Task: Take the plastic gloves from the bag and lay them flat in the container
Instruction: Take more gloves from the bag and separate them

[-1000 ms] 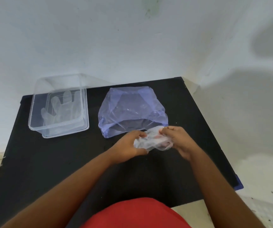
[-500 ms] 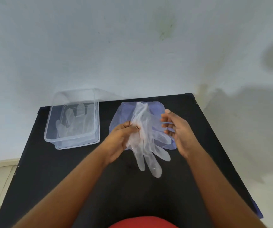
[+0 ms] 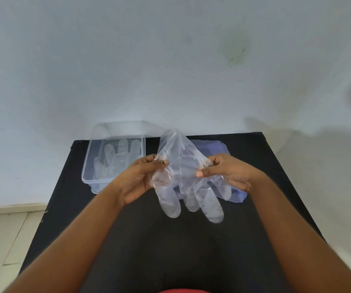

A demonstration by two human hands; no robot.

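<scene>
A clear plastic glove (image 3: pixel 186 178) hangs spread between my hands above the black table (image 3: pixel 170 246), its fingers pointing down toward me. My left hand (image 3: pixel 140 178) pinches its left edge and my right hand (image 3: pixel 227 174) pinches its right edge. Behind the glove lies the bluish plastic bag (image 3: pixel 217 148), mostly hidden by the glove and my right hand. At the table's far left stands the clear container (image 3: pixel 94 166), with at least one glove (image 3: pixel 117 159) lying flat inside.
A pale wall rises right behind the table. The table's left edge drops to a light tiled floor (image 3: pixel 7 240). A strip of red clothing shows at the bottom edge.
The crumpled glove has been unfolded and stretched wide between both hands. My right hand, open half a second ago, now grips the glove. The view has tilted upward.
</scene>
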